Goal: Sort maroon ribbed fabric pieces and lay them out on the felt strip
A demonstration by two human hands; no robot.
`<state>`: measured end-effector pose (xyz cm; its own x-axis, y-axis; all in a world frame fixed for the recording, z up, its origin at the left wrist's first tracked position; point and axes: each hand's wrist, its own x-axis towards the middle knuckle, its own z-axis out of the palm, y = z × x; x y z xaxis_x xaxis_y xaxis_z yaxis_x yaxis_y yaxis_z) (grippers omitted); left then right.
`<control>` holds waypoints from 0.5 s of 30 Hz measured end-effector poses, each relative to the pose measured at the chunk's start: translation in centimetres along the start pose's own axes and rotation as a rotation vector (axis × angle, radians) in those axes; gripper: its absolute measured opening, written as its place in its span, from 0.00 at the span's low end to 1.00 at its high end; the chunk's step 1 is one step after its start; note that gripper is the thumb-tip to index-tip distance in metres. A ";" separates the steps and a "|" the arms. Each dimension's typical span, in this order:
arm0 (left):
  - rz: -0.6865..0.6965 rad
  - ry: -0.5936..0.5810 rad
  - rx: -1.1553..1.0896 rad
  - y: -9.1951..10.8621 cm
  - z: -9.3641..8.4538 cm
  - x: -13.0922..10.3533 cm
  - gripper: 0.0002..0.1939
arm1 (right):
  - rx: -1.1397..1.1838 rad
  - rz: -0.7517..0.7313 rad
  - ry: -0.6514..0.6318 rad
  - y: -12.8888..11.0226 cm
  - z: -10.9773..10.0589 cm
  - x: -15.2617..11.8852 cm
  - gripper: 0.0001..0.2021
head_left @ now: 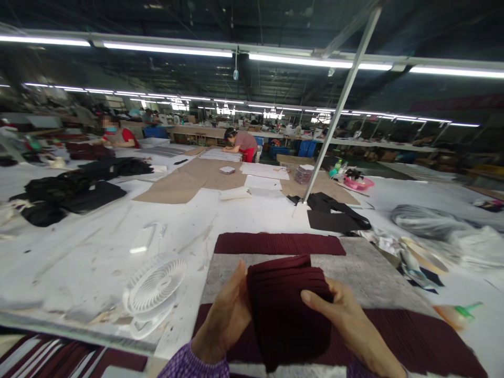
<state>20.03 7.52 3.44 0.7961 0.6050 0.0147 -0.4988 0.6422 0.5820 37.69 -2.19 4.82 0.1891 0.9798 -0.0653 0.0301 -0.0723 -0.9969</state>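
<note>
Maroon stack (pixel 290 317), lower centre, is gripped between left hand (pixel 229 311) and right hand (pixel 348 314); uneven thumb pressure could skew it.

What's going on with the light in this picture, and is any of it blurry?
Head view: the tube lights glare white and the far windows wash out, while the ceiling sinks into gloom; the held cloth goes nearly black low down, hiding detail; the distant room looks soft.
</note>
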 end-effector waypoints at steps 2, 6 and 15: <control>0.020 -0.083 -0.020 -0.6 -0.7 -0.3 0.26 | 0.055 0.008 0.032 0.1 0.1 0.0 0.13; 0.133 -0.131 0.083 -2.1 -1.5 -1.0 0.21 | 0.126 0.034 0.050 0.4 0.2 0.0 0.13; 0.062 0.014 -0.046 -2.0 -0.6 -0.8 0.22 | 0.065 0.033 0.024 0.7 0.2 0.3 0.15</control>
<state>20.22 6.01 1.80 0.7586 0.6504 0.0384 -0.5626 0.6241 0.5422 37.55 -1.94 4.08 0.2129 0.9722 -0.0980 -0.0400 -0.0915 -0.9950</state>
